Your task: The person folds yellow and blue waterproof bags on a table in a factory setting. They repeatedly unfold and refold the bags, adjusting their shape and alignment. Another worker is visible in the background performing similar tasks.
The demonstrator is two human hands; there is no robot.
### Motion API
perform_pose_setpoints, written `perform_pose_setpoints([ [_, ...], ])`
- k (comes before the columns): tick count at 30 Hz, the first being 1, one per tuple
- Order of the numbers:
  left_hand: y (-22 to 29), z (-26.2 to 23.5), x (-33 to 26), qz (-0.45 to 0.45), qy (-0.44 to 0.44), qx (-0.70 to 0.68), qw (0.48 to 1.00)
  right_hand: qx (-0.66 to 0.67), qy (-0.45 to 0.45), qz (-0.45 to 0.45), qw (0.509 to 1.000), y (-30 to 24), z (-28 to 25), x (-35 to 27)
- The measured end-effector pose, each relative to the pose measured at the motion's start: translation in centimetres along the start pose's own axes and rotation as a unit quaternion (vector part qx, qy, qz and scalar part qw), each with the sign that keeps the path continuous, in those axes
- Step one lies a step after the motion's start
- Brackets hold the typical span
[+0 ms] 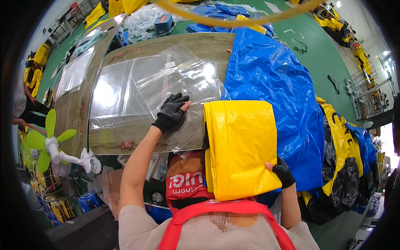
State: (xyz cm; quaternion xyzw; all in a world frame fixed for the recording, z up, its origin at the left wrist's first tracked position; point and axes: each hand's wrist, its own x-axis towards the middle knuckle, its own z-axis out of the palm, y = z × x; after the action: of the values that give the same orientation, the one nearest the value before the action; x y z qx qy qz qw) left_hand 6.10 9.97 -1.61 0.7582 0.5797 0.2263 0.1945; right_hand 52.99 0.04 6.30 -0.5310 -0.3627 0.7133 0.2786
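Observation:
My left hand (171,111), in a black dotted glove, presses flat on a stack of clear plastic bags (154,89) lying on the wooden table (200,43). My right hand (283,171), also gloved, grips the lower right corner of a folded yellow plastic sheet (241,146), which stands up in front of my chest and touches the edge of the clear bags. A large blue tarp-like sheet (279,91) lies right behind the yellow piece, draped over the table's right side.
A green-bladed clip fan (52,146) sits at the lower left. Piles of yellow, black and blue folded sheets (350,154) stack at the right. A blue box (163,23) and more blue pieces lie at the table's far end. Another person (21,106) stands at the left edge.

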Motion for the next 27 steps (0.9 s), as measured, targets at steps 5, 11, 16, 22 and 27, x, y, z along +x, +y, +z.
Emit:
perform_pose_setpoints([
  [5,1.4,-1.3,1.4,0.085,-0.085,0.153,0.981,0.016,0.01,0.007,1.0,-0.2,-1.1,-0.5],
  [11,2.6,-0.4,19.1,0.056,0.081,0.185,0.978,0.031,0.029,0.012,0.999,0.1,-3.0,-0.4],
  [16,2.6,6.1,33.0,-0.012,0.086,0.259,0.962,0.024,0.063,0.04,0.997,1.6,-3.8,-0.4],
  [22,2.0,7.0,34.3,-0.032,0.144,0.13,0.981,0.049,0.071,0.026,0.996,1.6,-4.9,1.0],
  [27,0.3,-0.1,17.6,0.095,0.13,0.076,0.984,0.077,0.075,0.005,0.994,1.3,-3.4,0.9],
])
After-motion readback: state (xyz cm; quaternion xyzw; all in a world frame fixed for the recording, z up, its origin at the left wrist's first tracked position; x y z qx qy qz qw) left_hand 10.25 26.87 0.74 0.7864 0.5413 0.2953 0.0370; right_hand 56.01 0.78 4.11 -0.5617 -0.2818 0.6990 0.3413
